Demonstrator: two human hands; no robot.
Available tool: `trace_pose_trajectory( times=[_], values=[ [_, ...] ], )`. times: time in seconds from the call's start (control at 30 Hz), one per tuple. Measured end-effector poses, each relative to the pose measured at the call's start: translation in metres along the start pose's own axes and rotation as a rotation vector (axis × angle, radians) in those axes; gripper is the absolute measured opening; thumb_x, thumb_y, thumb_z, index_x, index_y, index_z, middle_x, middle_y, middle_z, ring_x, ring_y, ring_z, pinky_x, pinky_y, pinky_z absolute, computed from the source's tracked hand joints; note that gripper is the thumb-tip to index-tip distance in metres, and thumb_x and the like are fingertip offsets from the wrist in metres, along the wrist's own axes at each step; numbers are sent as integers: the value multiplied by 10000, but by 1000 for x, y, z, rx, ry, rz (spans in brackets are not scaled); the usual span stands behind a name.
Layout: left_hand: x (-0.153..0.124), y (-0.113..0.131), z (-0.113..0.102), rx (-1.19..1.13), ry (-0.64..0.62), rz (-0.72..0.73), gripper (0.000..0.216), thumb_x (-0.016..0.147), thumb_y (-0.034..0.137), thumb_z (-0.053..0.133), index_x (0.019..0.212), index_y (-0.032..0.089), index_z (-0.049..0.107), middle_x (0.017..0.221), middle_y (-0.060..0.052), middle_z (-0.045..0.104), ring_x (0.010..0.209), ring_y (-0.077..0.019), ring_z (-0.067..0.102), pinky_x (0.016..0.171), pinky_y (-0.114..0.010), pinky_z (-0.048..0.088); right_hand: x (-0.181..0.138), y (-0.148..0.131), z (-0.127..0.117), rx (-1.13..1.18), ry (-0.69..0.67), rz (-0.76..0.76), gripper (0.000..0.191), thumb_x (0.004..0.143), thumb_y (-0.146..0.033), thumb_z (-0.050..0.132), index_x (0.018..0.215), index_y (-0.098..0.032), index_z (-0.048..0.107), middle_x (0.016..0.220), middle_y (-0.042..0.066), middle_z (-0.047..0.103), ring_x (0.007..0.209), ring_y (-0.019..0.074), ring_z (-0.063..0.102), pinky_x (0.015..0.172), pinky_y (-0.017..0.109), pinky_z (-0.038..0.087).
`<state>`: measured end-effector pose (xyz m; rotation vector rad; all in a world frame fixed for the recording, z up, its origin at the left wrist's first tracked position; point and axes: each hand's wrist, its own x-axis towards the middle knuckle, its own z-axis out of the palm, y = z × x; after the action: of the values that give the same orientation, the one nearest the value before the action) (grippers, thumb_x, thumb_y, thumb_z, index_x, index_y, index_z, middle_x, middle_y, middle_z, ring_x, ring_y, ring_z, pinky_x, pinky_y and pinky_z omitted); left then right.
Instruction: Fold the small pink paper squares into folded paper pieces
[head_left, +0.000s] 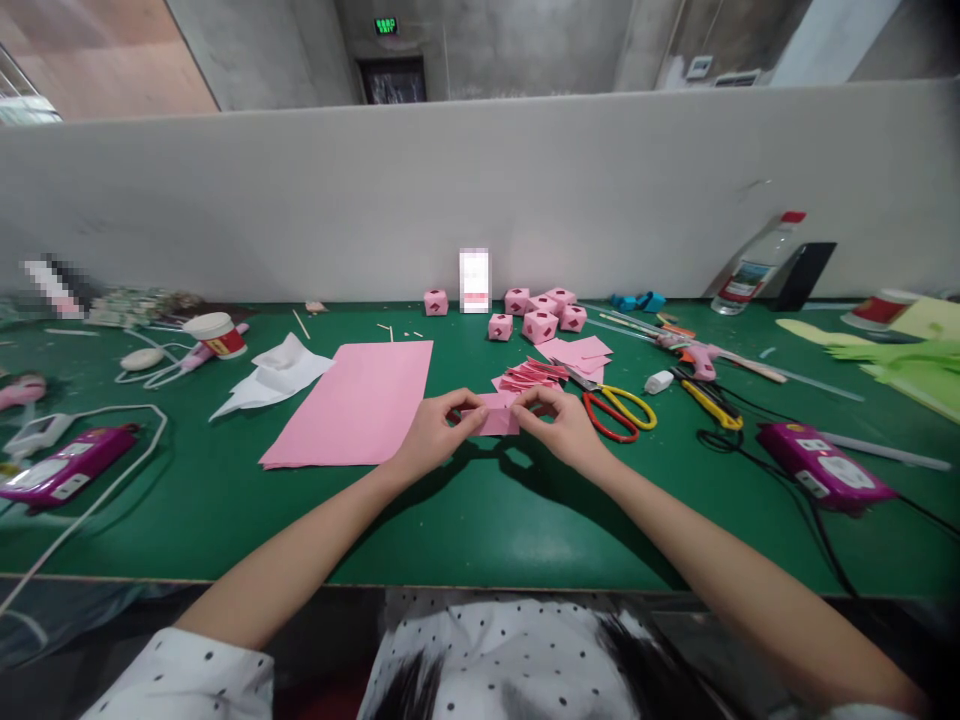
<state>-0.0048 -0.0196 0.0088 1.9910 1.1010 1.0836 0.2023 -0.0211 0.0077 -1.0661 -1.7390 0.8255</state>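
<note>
Currently, both hands are pinching a small piece of paper (496,416) between them, just above the green table (480,535) and near its middle. The left hand (441,428) is gripping the left end between thumb and forefinger, and the right hand (559,425) is gripping the right end the same way, the fingers curling into loops. The piece is showing a plain pink face, roughly rectangular, wider than tall, and looking a shade duskier than the large pink sheets (358,405) lying to its left. Its ends are disappearing under the fingertips, so I cannot tell its full outline. Just beyond it, a heap of folded pink strips (534,374) is lying beside loose pink scraps (581,352). Scissors (596,391) with red and yellow handles are resting near the right hand, their blades pointing toward the heap. Farther back, small pink boxes (540,326) with dark diamond-shaped marks are sitting near the partition (337,210).
</note>
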Motion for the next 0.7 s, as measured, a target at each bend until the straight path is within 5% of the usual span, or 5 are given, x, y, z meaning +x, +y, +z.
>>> trace_pose_trajectory(
  times=[0.7],
  values=[
    [-2,-2,7,86,-86,20,270,899,384,567,826,160,699,784,-21,713,689,-139,603,646,-234,435,4,7,8,-43,-110,14,81,749,-224,631,776,-170,685,767,23,703,703,150,621,665,267,473]
  ],
)
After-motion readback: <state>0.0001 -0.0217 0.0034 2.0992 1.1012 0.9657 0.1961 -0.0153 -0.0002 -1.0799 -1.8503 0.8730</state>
